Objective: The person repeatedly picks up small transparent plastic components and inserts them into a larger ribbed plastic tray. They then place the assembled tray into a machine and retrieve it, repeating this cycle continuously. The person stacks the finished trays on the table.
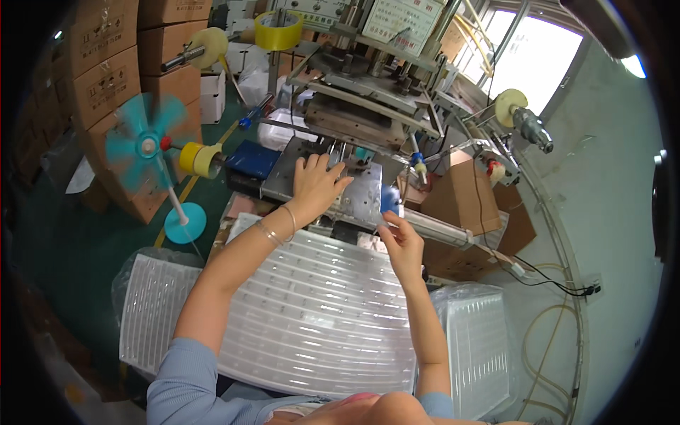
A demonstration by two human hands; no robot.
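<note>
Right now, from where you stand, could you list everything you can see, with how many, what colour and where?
Press-like machine: one, grey-brown metal, top centre
Metal plate: one, silver-grey, below the machine's upper block
Blue block: one, blue, left of the plate
Tape roll: one, yellow, upper left of the machine
Fan: one, teal, left
Ribbed trays: three groups, clear-whitish, front centre, left and right; layers uncountable
Stacked cartons: several, brown, upper left
Open carton: one, brown, right of the machine
Window: one, bright white, upper right
Sleeves: two, blue-grey, lower edge
Left hand: one, bare, fingers spread over the plate
Right hand: one, bare, near the plate's front-right corner
</note>
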